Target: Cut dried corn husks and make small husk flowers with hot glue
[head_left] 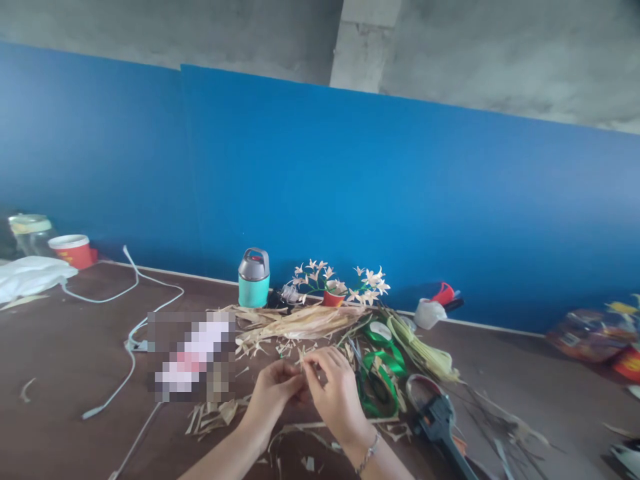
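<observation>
My left hand [274,390] and my right hand [336,390] meet over the brown table [75,347], fingers pinched together on a small pale straw piece [301,361]. The right wrist wears a thin bracelet. Just beyond the hands lies a heap of dried straw leaves [295,323]. Small straw flowers [340,280] stand in a red pot behind it. Green ribbon [383,373] lies right of my right hand.
A teal flask [253,277] stands by the blue wall. White cables [133,327] run across the left of the table, with a red cup [73,250] far left. A glue gun [440,420] lies at the lower right; straw scraps litter the near edge.
</observation>
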